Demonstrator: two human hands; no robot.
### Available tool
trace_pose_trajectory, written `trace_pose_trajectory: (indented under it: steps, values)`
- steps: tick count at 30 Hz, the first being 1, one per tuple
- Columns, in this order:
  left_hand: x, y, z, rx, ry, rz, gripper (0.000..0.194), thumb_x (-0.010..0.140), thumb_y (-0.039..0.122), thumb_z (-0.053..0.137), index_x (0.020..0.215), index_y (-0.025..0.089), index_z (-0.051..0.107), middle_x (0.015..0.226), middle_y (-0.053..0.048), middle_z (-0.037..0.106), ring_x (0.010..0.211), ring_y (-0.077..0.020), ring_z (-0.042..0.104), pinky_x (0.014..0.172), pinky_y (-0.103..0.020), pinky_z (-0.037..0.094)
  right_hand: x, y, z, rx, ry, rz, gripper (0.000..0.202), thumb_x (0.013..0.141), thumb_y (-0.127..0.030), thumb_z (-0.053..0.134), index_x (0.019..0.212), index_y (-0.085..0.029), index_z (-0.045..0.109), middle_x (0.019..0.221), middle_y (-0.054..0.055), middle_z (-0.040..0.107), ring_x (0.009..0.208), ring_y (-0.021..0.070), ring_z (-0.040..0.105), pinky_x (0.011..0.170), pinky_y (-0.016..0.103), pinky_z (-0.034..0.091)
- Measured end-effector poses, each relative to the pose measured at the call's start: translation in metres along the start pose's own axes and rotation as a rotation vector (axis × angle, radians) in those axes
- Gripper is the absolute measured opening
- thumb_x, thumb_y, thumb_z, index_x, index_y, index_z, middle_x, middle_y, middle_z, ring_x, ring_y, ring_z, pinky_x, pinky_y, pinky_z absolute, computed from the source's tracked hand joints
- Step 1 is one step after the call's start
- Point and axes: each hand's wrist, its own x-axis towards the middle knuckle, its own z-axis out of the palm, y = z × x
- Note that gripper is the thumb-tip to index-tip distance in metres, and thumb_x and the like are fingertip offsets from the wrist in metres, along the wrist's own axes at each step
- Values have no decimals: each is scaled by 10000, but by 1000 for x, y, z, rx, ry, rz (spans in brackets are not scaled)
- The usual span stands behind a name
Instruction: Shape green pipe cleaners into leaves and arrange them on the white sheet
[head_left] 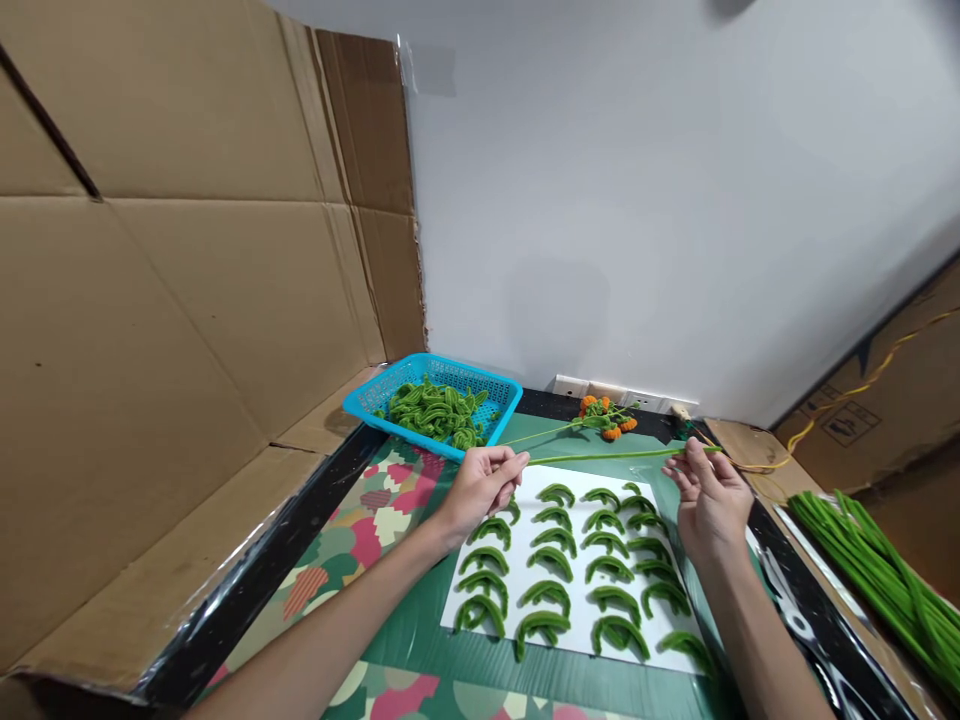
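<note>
A long green pipe cleaner [607, 457] is stretched level between my two hands above the table. My left hand [487, 485] pinches its left end, and my right hand [709, 490] pinches the right end between thumb and fingers. Below them lies a white sheet [517, 570] bearing several rows of curved green pipe cleaner pieces [551, 563]. Behind the stretched stem rests a bunch of orange flowers [611, 420] with green leaves and a thin stalk.
A blue plastic basket [360, 402] at the back left holds a heap of bent green pieces [435, 410]. On the right are scissors [795, 615] and a bundle of straight green pipe cleaners [877, 580]. Cardboard [187, 300] walls the left; sockets [604, 392] line the back wall.
</note>
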Motion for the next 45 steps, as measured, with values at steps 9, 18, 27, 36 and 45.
trace_pose_trajectory:
  steps: [9,18,27,36,45]
  values:
    - [-2,3,2,-14,-78,-17,573,790,633,838,657,164,537,442,78,410,363,-24,286,369,-156,216,-3,1,1,-16,-32,26,725,434,-489,1076,917,-143,659,779,5,749,631,115,729,592,182,644]
    - [-5,13,-8,86,-195,35,493,803,538,865,674,136,609,483,34,501,394,-45,379,398,-174,251,3,8,-6,-58,16,-34,673,409,-448,1090,854,-94,729,718,30,731,562,108,697,563,171,637]
    - [-10,19,-8,226,-288,98,369,870,442,824,760,116,690,596,-13,630,518,-71,499,510,-179,369,5,8,-8,-95,-55,43,667,468,-479,1072,939,-99,792,839,47,751,652,95,706,599,158,647]
    - [-8,18,-12,337,-377,123,291,845,345,812,711,105,716,638,-24,629,591,-87,511,571,-195,387,5,6,-8,-77,5,49,635,376,-421,1097,775,-77,742,705,48,720,555,95,669,536,157,617]
    - [-3,14,-6,300,-128,131,333,842,455,840,806,131,771,664,-23,670,526,-80,522,504,-187,389,7,3,-10,-40,63,82,637,354,-407,1097,749,-86,715,690,32,717,558,88,673,551,144,623]
